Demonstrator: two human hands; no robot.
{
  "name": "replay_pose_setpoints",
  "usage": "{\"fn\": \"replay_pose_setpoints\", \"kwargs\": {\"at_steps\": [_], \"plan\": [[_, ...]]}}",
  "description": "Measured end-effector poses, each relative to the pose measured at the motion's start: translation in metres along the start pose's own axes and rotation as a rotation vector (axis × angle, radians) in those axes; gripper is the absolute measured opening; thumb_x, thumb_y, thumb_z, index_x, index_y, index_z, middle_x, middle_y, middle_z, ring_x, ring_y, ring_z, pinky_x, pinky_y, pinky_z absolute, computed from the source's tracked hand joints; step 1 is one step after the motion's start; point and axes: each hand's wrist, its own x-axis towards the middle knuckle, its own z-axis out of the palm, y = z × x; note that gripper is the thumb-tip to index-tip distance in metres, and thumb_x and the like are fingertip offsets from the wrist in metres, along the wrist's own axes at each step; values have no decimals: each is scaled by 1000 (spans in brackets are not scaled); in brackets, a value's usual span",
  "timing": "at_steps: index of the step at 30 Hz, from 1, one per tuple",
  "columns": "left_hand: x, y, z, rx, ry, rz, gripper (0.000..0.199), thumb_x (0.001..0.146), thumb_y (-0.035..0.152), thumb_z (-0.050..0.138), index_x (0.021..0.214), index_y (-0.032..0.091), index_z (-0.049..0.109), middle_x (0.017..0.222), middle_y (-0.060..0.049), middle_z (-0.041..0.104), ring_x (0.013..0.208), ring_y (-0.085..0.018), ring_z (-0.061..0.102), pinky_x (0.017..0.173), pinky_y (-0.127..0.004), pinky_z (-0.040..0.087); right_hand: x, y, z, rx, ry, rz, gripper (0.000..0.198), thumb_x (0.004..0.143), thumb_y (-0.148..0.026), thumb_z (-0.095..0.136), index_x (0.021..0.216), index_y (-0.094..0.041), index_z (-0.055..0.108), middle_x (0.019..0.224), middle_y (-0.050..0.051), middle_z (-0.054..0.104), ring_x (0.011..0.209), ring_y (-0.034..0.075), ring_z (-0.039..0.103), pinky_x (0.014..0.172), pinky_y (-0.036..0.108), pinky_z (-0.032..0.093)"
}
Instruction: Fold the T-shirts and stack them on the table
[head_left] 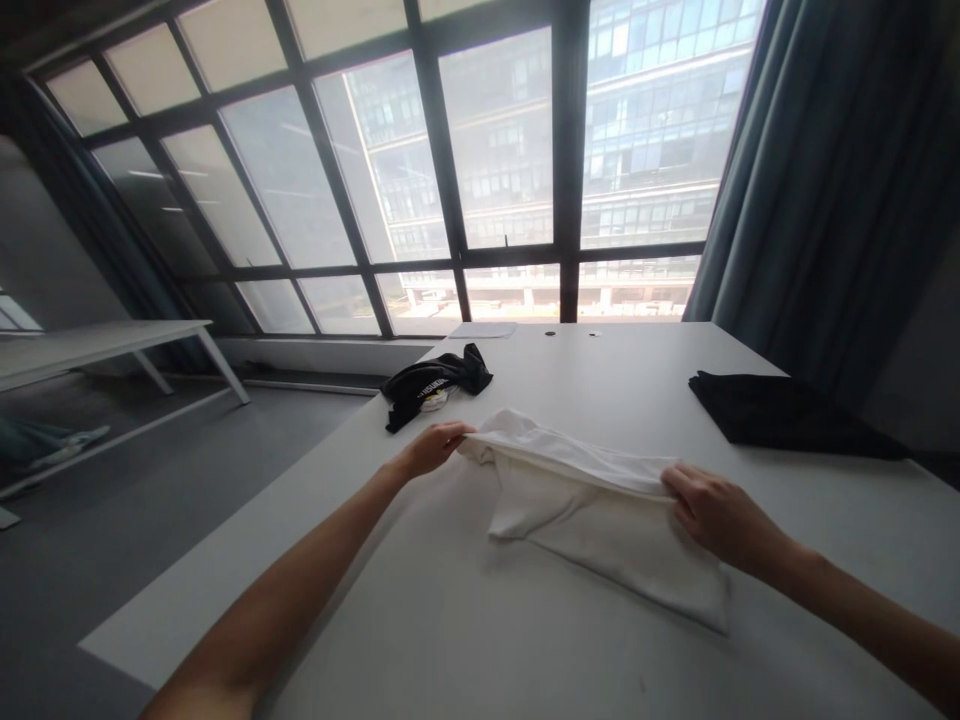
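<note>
A white T-shirt (pixel 600 510) is stretched sideways between my two hands above the white table. Its upper edge is gathered into a folded band, and the lower part hangs down toward the tabletop, with a sleeve-like corner at the left. My left hand (pixel 437 447) pinches the left end of that band. At the other end, my right hand (pixel 712 505) grips the cloth, its fingers closed over the edge. The fingertips of both hands are partly hidden by the fabric and the knuckles.
The white table (pixel 375 620) reaches toward large windows. A crumpled black garment (pixel 435 380) with white lettering lies beyond my left hand. A folded black cloth (pixel 787 415) rests at the right edge. Another white table (pixel 97 345) stands at left. A dark curtain (pixel 817 180) hangs at right.
</note>
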Motion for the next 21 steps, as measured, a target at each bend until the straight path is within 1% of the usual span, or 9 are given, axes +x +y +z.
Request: {"fn": "replay_pose_setpoints", "kwargs": {"at_steps": [5,7,9,12,14,16,18,21], "plan": [[6,17,-9,62,33,-23,23,99,19,46,98,19,68,91,-5,70,82,-18,65,76,-28,50,12,24,-2,122,-51,86,12,85,-13,47,79,-24,45,84,2,61,73,18,59,66,29,36],[14,22,-15,123,72,-33,21,98,19,46,91,19,66,85,-4,66,78,-18,62,73,-28,48,21,34,-6,152,-33,131,13,87,-17,46,76,-24,45,81,3,60,71,18,57,66,29,35],[27,24,-22,193,109,-41,21,98,20,45,88,19,64,84,-5,63,79,-19,61,74,-29,48,35,46,-12,161,0,190,14,88,-20,45,75,-23,46,78,3,61,72,19,58,65,29,34],[54,21,-33,293,126,-10,22,100,21,45,93,20,66,89,-7,62,87,-21,61,82,-32,50,67,69,-27,126,47,327,16,90,-25,44,79,-23,54,81,6,66,77,22,62,65,30,34],[73,15,-39,338,95,27,23,99,19,44,99,19,68,95,-8,63,93,-23,62,88,-34,50,91,88,-35,84,75,415,19,90,-27,44,83,-22,61,86,9,70,83,25,64,65,30,35],[93,7,-40,369,67,21,26,97,16,44,103,19,69,100,-10,63,97,-24,63,91,-35,51,115,109,-38,59,81,475,22,90,-28,45,88,-21,66,91,12,73,89,27,67,68,31,37],[111,-6,-36,388,64,-60,28,94,13,46,105,18,71,103,-12,65,99,-25,65,91,-35,52,137,131,-35,54,86,518,26,90,-28,46,95,-19,71,99,14,75,94,29,68,72,31,40],[136,-31,-23,390,15,-268,31,89,11,49,107,19,72,104,-11,71,98,-25,68,88,-31,52,162,159,-22,47,91,578,31,90,-30,49,104,-17,74,111,17,75,103,31,68,78,32,44]]}}
